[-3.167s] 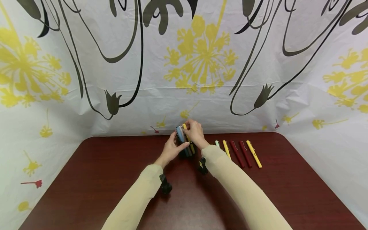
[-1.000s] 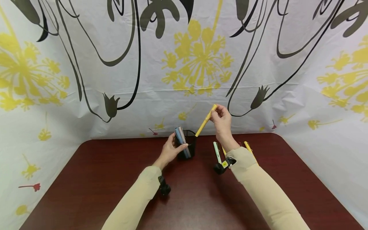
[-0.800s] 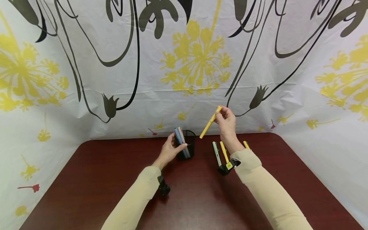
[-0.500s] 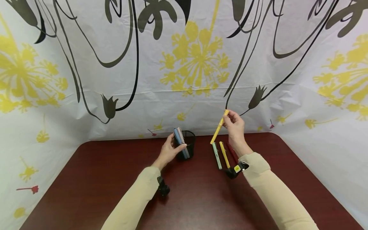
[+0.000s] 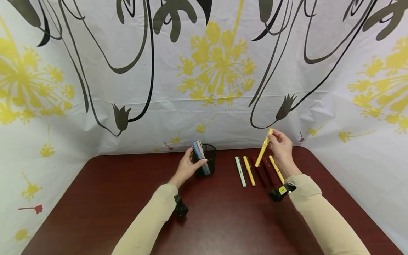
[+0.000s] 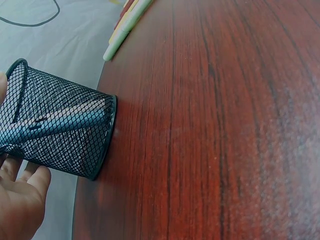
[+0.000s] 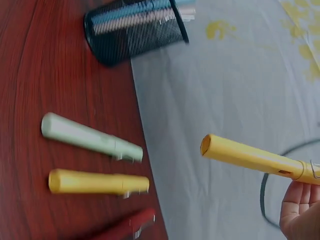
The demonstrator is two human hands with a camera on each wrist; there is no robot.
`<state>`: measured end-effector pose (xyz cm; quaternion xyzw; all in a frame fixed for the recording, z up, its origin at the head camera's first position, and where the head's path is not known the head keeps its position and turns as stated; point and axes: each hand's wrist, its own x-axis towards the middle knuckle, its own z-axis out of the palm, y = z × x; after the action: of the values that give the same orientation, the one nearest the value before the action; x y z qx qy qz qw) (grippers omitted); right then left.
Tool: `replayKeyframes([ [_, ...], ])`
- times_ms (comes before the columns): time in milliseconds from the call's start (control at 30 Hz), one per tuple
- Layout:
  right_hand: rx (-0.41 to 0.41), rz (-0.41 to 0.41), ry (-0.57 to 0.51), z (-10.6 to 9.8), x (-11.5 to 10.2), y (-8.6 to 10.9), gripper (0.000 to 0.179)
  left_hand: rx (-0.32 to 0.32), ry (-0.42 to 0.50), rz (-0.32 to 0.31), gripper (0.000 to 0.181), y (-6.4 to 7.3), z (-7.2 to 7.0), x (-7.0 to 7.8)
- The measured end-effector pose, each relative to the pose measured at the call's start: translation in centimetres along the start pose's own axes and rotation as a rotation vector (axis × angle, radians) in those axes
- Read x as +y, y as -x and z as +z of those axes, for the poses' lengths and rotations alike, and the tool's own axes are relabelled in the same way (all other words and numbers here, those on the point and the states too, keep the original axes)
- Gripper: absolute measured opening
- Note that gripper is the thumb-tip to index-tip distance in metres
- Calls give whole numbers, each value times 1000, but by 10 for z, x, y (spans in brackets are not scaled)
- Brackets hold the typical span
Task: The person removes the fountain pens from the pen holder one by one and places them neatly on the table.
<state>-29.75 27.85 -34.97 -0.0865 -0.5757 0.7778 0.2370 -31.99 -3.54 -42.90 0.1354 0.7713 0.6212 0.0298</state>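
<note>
A black mesh pen cup (image 5: 211, 163) stands near the table's back edge, a blue pen (image 5: 197, 150) and a pinkish pen (image 7: 145, 19) leaning inside it. My left hand (image 5: 187, 168) grips the cup from its left side, thumb across the front. Farther right, my right hand (image 5: 282, 150) pinches a yellow pen (image 5: 263, 150) near its upper, clip end and holds it slanted above the table. Beneath lies a row: a mint pen (image 5: 240, 172), another yellow pen (image 5: 249, 171), two dark red pens (image 5: 259, 170) and, beside the right wrist, one more yellow pen (image 5: 276, 169).
The dark red-brown wooden table (image 5: 127, 209) extends to the front and left. A white cloth (image 5: 165, 117) printed with yellow and grey flowers hangs behind the back edge and along the sides. A small black camera (image 5: 181, 207) is strapped to the left wrist.
My right hand has lifted the yellow pen out of the cup and carried it right, then lower, over the row of pens. My left hand stays on the cup.
</note>
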Motion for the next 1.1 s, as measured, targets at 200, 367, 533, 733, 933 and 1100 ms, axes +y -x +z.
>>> replayKeyframes([
  [200, -18, 63, 77, -36, -3, -10, 20, -17, -7, -10, 79, 17, -2, 29],
  [367, -59, 84, 193, -65, 2, -16, 37, -5, -14, -17, 79, 20, -4, 30],
  [533, -101, 82, 394, -88, 7, -24, 51, 1, -15, -25, 80, 21, -4, 31],
  [733, -136, 79, 624, -109, 16, -34, 52, 0, -24, -30, 79, 20, -2, 31],
  [933, -120, 147, 715, -120, 28, -43, 48, 6, -28, -28, 78, 20, 0, 33],
  [1100, -111, 159, 772, -122, 38, -46, 46, 5, -20, -22, 79, 18, 0, 31],
])
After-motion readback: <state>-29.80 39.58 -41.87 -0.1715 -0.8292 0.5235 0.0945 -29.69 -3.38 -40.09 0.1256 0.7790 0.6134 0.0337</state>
